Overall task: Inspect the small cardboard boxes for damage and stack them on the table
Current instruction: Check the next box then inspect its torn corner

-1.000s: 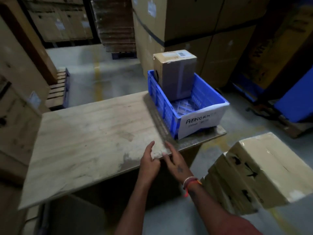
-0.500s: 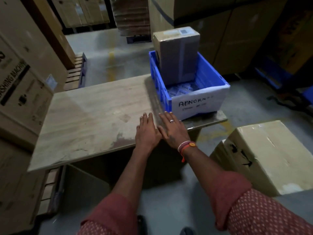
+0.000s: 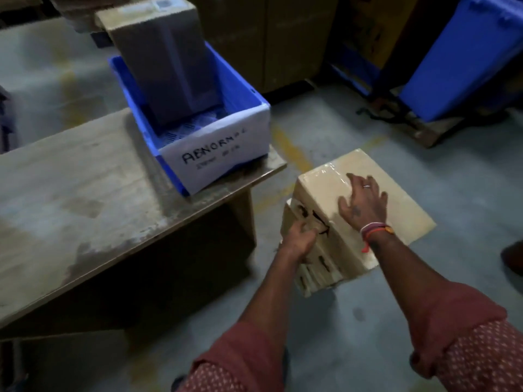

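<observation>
A stack of tan cardboard boxes (image 3: 319,182) stands on the floor to the right of the wooden table (image 3: 85,193). My right hand (image 3: 363,199) lies flat with spread fingers on the top face of the uppermost box. My left hand (image 3: 300,239) grips the near left side of that stack, fingers curled at the seam under the top box. On the table's right end a blue crate (image 3: 249,100) labelled "ABNORMAL" holds one upright brown cardboard box (image 3: 164,60).
Large cartons (image 3: 268,38) rise behind the crate. A big blue bin (image 3: 464,60) on a pallet stands at the right. Another person's shoe (image 3: 513,256) shows at the right edge. Grey concrete floor with yellow lines surrounds the stack.
Both hands left the table's front edge and moved right and down onto the box stack on the floor. My view turned right and lower.
</observation>
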Demonstrator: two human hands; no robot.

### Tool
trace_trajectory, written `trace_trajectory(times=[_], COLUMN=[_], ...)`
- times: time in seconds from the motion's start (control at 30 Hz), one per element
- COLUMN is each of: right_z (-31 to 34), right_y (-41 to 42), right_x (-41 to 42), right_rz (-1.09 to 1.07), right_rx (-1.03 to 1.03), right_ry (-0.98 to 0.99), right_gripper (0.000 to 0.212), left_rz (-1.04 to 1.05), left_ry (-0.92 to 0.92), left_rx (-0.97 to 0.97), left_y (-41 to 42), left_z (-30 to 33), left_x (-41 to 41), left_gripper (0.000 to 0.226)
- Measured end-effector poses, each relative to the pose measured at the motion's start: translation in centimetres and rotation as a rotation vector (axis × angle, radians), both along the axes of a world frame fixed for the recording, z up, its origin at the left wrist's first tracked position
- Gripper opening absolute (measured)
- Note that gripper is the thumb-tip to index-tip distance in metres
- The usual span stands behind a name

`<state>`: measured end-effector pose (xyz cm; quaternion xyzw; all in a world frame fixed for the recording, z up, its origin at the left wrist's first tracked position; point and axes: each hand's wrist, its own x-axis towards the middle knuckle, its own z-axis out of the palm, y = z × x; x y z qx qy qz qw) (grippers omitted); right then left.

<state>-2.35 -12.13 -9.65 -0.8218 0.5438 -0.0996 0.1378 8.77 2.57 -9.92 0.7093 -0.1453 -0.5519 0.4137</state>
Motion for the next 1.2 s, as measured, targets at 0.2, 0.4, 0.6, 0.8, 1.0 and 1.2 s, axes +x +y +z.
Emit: trace_trajectory(times=[0.2, 0.4, 0.6, 0.8, 1.0, 1.2], right_z=[-2.0, -2.8, -2.1, 0.2, 3.4, 7.2], right_y=[-6.2, -7.3, -6.3, -2.7, 4.5, 12.1], right_x=[-7.6, -9.9, -9.5, -8.2, -3.1, 2.5], right_rz=[-0.201, -0.303, -0.424, -0.481, -0.463, -0.308], right_rx=[0.153, 0.253, 0.218, 0.164, 0.147, 0.205], right_ry=[0.044, 0.085, 0.016, -0.169, -0.356, -0.457], right_gripper=[0.064, 0.072, 0.074, 0.063, 0.062, 0.068], left_rz=[-0.023, -0.048, 0.068, 0.103, 0.155, 0.192], left_ry=[0.232, 0.228, 0.184, 0.079, -0.107, -0.207], left_rx=[0.061, 0.016, -0.083, -0.188, -0.272, -0.350], left_y=[-1.6, -3.6, -4.2, -2.7, 2.4, 12.0], left_z=[-2.5, -3.9, -5.0, -4.0, 0.0, 5.9], left_x=[-4.3, -5.6, -6.5, -3.7, 2.4, 8.1], left_gripper=[0.079, 0.091, 0.072, 0.065, 0.069, 0.052])
